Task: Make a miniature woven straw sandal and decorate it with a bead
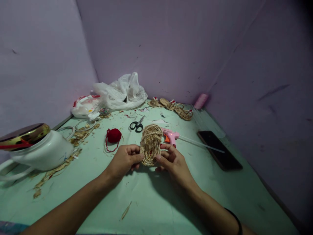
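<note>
A small woven straw slipper (151,143), made of coiled braided cord with a strap across it, is held up above the table between both hands. My left hand (128,157) pinches its left edge, thumb in front. On the other side, my right hand (172,161) grips the lower right edge between thumb and fingers. Just behind the slipper lies a pink glue gun (172,136) with a long clear glue stick in it. Black-handled scissors (137,125) and a ball of red yarn (113,135) rest behind my left hand.
Several finished straw slippers (183,112) lie by the back wall, near a pink roll (201,101). A dark phone (219,150) is at right. White plastic bags (122,93) sit at back left. A white pitcher (46,151) stands at left among dry straw scraps (58,168).
</note>
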